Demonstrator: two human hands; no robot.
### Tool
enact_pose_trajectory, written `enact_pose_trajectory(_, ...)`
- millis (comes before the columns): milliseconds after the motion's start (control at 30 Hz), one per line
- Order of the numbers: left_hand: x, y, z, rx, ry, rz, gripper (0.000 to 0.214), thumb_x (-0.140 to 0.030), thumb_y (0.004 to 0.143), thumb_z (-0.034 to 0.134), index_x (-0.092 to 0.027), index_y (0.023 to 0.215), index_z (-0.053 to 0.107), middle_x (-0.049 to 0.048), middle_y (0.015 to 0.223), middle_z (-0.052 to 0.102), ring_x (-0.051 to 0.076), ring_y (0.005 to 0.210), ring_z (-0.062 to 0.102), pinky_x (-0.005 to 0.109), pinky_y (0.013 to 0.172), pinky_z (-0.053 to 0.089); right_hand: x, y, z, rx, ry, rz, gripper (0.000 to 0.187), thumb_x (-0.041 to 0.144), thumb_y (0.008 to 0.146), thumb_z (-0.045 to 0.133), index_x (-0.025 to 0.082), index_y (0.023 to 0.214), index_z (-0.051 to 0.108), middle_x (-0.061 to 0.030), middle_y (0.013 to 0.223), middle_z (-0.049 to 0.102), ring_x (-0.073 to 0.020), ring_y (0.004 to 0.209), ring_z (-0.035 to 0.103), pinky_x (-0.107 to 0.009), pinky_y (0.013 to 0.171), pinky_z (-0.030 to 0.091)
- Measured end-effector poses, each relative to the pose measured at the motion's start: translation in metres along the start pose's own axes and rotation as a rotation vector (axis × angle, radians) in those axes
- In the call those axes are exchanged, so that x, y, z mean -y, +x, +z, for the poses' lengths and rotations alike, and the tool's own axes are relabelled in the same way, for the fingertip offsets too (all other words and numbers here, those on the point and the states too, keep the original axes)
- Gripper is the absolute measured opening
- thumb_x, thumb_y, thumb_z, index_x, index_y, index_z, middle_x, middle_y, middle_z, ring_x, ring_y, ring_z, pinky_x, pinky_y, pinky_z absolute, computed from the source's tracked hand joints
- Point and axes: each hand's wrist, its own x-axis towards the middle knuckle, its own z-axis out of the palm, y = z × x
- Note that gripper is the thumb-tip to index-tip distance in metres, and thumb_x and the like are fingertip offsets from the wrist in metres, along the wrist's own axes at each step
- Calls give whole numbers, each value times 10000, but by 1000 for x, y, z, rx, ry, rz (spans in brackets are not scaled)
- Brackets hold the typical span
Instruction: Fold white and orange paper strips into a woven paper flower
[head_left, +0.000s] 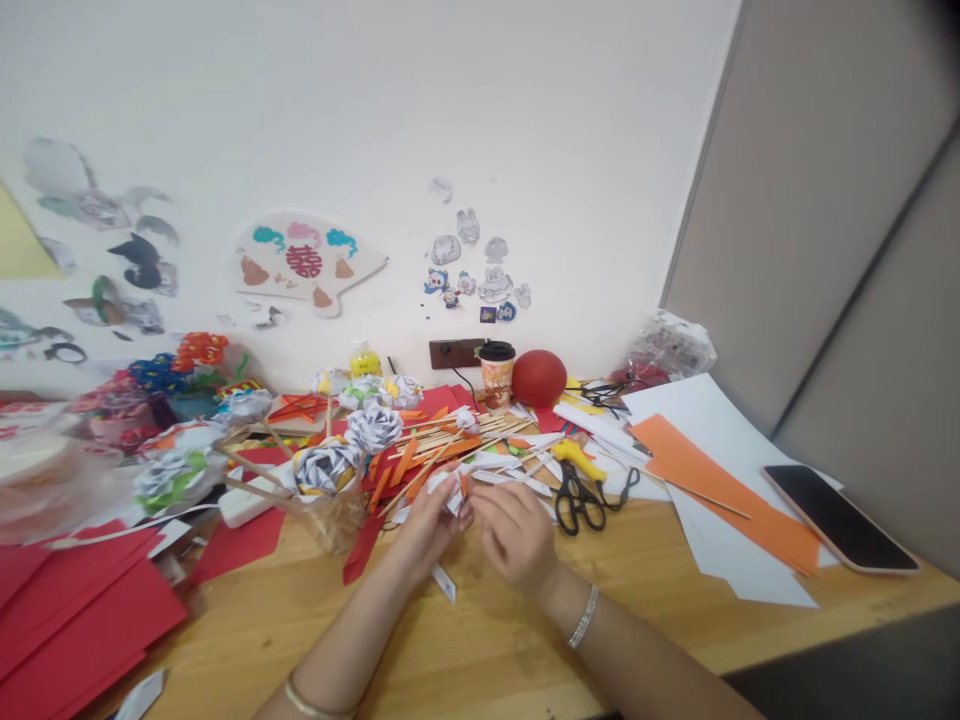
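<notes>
Near the middle of the table, my left hand [429, 535] is closed around a small white paper flower [444, 488] with a bit of orange on its right side. My right hand [517, 528] meets it there, its thumb and fingers pinched at the flower's orange edge. What lies between the right fingertips is mostly hidden. Beyond the hands lie thin wooden sticks [487, 432] and loose strips of white and orange paper. Finished-looking paper roses [373, 428] stand to the left in a clear wrapped cup [330, 520].
Black-handled scissors [579, 505] and a yellow glue gun [577, 460] lie to the right. Further right are white sheets [742, 570], orange paper [727, 490] and a phone [838, 515]. Red paper [82, 620] covers the left. A paper cup [496, 378] and red balloon [539, 378] stand by the wall.
</notes>
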Motion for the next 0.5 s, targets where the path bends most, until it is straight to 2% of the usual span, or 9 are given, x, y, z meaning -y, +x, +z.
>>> enact_pose_trajectory(100, 0, -1, -2, 134, 3, -55, 158, -272, 731, 559, -148, 820, 520, -21, 622, 511, 53, 456, 420, 159, 399, 310, -6, 5, -2, -86, 56, 242, 286, 150, 789, 421, 170, 1048, 541, -85, 996, 595, -202, 956, 514, -384, 838, 412)
enact_pose_trajectory(167, 1, 0, -5, 154, 10, -102, 163, -282, 737, 540, -144, 821, 520, -11, 646, 515, 50, 448, 410, 159, 385, 291, -10, 10, -1, -48, 154, 349, 261, 192, 807, 443, 185, 1048, 543, -80, 1005, 590, -197, 975, 506, -373, 851, 403)
enact_pose_trajectory(267, 6, 0, -10, 148, 48, -187, 203, -337, 731, 530, -149, 807, 526, -9, 633, 514, 53, 425, 403, 166, 370, 285, -17, 14, 3, 72, 349, 377, 188, 237, 814, 481, 213, 964, 591, -53, 957, 612, -177, 935, 528, -339, 831, 413)
enact_pose_trajectory(400, 10, 0, -14, 181, 165, -262, 323, -455, 761, 450, -154, 838, 538, -1, 591, 519, 98, 457, 468, 203, 402, 350, -25, 11, 8, 67, 493, 482, 133, 259, 791, 524, 185, 866, 605, -50, 886, 617, -169, 873, 550, -313, 793, 427)
enact_pose_trajectory(500, 9, 2, -14, 122, 303, -215, 341, -472, 747, 470, -173, 905, 521, -15, 584, 519, 123, 505, 507, 219, 438, 389, -26, 9, 8, 89, 549, 560, 117, 257, 777, 535, 172, 836, 590, -40, 843, 610, -157, 819, 562, -283, 748, 440)
